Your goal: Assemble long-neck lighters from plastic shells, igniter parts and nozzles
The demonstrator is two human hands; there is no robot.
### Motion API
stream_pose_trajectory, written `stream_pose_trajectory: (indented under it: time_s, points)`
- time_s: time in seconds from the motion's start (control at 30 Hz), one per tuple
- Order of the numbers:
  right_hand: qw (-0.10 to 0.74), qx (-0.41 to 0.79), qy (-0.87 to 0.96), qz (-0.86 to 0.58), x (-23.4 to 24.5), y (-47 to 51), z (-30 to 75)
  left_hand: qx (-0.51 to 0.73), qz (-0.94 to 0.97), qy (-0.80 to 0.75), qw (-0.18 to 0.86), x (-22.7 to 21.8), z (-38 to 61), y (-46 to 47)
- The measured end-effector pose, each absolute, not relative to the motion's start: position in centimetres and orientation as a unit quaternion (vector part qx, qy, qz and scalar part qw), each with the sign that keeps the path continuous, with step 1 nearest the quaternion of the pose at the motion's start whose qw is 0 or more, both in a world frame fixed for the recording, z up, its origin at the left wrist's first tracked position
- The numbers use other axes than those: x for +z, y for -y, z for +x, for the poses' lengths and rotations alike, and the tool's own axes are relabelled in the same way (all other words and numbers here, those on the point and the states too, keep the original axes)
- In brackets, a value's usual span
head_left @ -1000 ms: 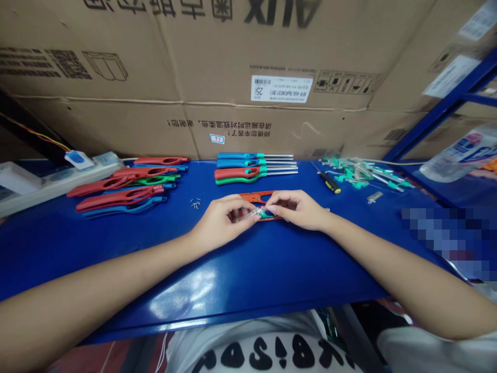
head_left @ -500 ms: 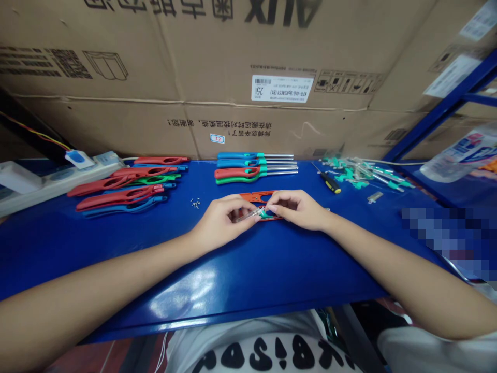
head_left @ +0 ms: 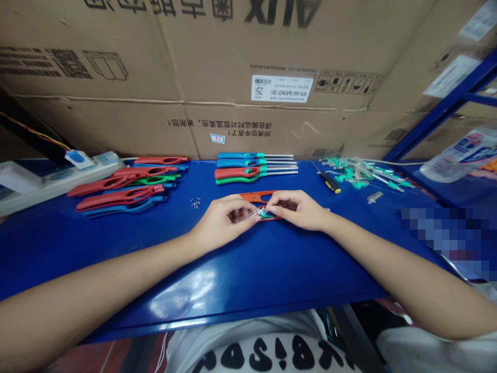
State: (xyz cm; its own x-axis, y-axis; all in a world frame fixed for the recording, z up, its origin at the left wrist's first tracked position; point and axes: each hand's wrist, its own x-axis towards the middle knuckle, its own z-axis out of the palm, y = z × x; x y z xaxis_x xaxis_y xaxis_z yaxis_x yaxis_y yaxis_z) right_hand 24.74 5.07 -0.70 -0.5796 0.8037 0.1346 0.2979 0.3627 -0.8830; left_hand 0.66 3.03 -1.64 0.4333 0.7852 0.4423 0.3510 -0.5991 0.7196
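My left hand point(head_left: 225, 220) is closed, thumb and fingers pinching a clear fuel tank point(head_left: 247, 214) with a whitish tip. My right hand point(head_left: 297, 209) is closed too, its thumb and fingertips pressed together near a green trigger piece point(head_left: 266, 214); what lies between them is too small to make out. Below the fingers is an orange-red lighter handle half point(head_left: 274, 217), largely covered by the hands. Just behind it lies another orange handle half point(head_left: 252, 197) with an oval opening.
Assembled long lighters point(head_left: 256, 171) lie at the back middle. Red, blue and green handles point(head_left: 124, 197) are piled left by a power strip point(head_left: 58, 178). Small screws point(head_left: 195, 203) lie left of my hands. A screwdriver point(head_left: 330, 182) and green-and-metal lighter parts point(head_left: 361, 173) lie right. A cardboard box point(head_left: 217, 77) stands behind.
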Motion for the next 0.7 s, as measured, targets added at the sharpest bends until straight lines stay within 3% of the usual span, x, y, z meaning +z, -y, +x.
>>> stream_pose_trajectory:
  time_s: [0.7]
  points:
    - [0.282, 0.415, 0.797, -0.337, -0.94, -4.99, 24.63, 0.387, 0.808, -0.351, 0.273, -1.58, 0.64, -2.96]
